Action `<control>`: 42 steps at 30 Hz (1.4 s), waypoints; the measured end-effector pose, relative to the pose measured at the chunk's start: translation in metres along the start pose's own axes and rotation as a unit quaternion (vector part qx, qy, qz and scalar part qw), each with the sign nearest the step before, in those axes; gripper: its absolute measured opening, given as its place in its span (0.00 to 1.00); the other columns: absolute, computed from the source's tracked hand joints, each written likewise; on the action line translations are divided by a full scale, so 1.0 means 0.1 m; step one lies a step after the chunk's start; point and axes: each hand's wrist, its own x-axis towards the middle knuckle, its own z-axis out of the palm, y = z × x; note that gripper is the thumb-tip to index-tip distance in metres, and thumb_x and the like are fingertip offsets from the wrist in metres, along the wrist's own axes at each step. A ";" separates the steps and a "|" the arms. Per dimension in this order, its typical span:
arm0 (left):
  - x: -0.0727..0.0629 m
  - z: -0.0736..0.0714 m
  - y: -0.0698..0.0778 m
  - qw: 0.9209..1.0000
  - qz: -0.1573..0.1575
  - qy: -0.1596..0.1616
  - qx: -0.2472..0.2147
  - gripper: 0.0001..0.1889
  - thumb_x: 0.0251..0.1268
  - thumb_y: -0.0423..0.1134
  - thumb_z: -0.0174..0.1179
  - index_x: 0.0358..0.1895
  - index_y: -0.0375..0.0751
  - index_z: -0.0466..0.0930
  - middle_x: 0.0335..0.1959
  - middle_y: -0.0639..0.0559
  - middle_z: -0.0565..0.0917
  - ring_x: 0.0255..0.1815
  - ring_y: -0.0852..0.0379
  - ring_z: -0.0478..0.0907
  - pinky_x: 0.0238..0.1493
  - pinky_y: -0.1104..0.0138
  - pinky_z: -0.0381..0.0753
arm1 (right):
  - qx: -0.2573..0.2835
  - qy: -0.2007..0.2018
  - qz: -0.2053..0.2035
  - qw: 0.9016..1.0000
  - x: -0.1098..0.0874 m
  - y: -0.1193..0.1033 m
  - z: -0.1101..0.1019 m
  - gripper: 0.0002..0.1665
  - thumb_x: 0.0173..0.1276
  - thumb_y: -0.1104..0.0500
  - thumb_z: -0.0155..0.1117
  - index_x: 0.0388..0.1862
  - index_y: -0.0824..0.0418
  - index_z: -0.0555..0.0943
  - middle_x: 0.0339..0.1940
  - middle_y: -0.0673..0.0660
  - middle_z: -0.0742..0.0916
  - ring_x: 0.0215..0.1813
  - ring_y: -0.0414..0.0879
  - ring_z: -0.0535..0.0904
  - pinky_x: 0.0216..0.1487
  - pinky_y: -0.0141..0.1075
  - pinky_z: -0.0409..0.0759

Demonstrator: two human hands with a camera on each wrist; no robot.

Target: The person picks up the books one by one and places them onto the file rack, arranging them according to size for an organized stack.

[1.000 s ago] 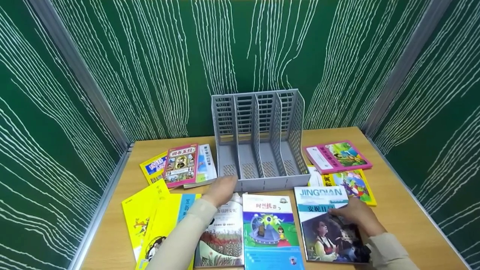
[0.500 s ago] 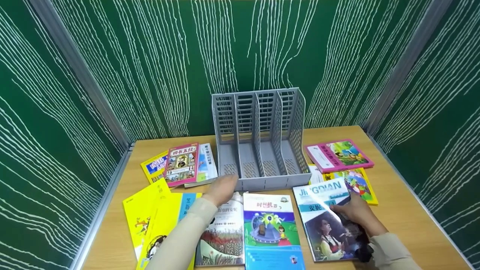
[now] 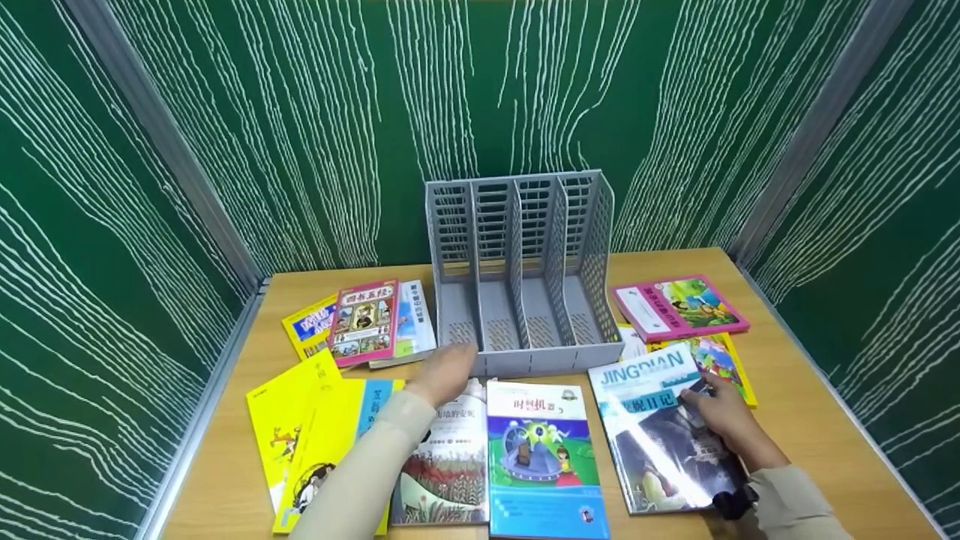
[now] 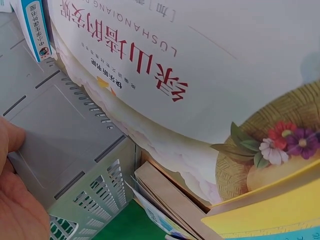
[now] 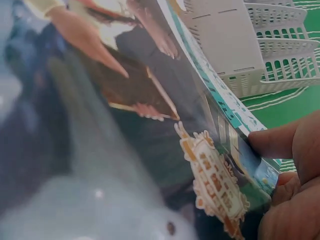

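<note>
My right hand (image 3: pixel 729 421) pinches the right edge of a paperback book (image 3: pixel 637 379) with a dark picture and "JINGDIAN" on its pale top. Its thumb lies on the cover, with fingers beneath, as the right wrist view shows. The book is tilted, its right side lifted. My left hand (image 3: pixel 444 375) grips the front left edge of a grey file rack (image 3: pixel 551 362) with several upright compartments. In the left wrist view, a digit of that hand (image 4: pixel 22 195) presses the rack's front panel (image 4: pixel 60 140); the other fingertips are hidden.
Below the rack lie a blue-green book (image 3: pixel 544 450) and a white-and-red book (image 3: pixel 446 480), partly under my left arm. Yellow books (image 3: pixel 330 442) lie at left, a pink-edged book (image 3: pixel 365 319) behind them. Another pink book (image 3: pixel 682 304) overlaps a yellow one (image 3: pixel 739 367) at right.
The right side of the JINGDIAN book has risen off the table and glare has moved across its cover; my right hand has shifted slightly right. My left hand stays on the rack.
</note>
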 end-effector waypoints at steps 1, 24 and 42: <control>0.00 0.00 0.00 1.000 0.007 0.005 0.009 0.20 0.80 0.29 0.52 0.70 0.33 0.75 0.67 0.36 0.85 0.71 0.38 0.82 0.79 0.49 0.77 | -0.001 0.002 0.002 1.000 0.00 -0.01 -0.02 0.45 0.85 0.57 0.51 0.86 0.78 0.44 0.84 0.85 0.51 0.84 0.78 0.52 0.86 0.71 0.51; 0.01 0.01 -0.01 1.000 0.007 0.006 0.011 0.22 0.81 0.29 0.51 0.74 0.32 0.74 0.70 0.35 0.83 0.73 0.37 0.80 0.80 0.48 0.74 | 0.006 0.052 -0.025 0.998 -0.19 -0.17 -0.39 0.42 0.87 0.50 0.52 0.87 0.72 0.55 0.73 0.80 0.73 0.62 0.60 0.79 0.48 0.32 0.80; 0.00 -0.02 0.03 1.000 -0.002 0.006 0.006 0.15 0.83 0.34 0.54 0.65 0.35 0.78 0.63 0.37 0.86 0.68 0.40 0.83 0.77 0.49 0.78 | 0.052 0.124 -0.044 0.990 -0.25 -0.40 -0.44 0.41 0.88 0.44 0.52 0.89 0.62 0.59 0.75 0.71 0.74 0.66 0.58 0.71 0.57 0.37 0.71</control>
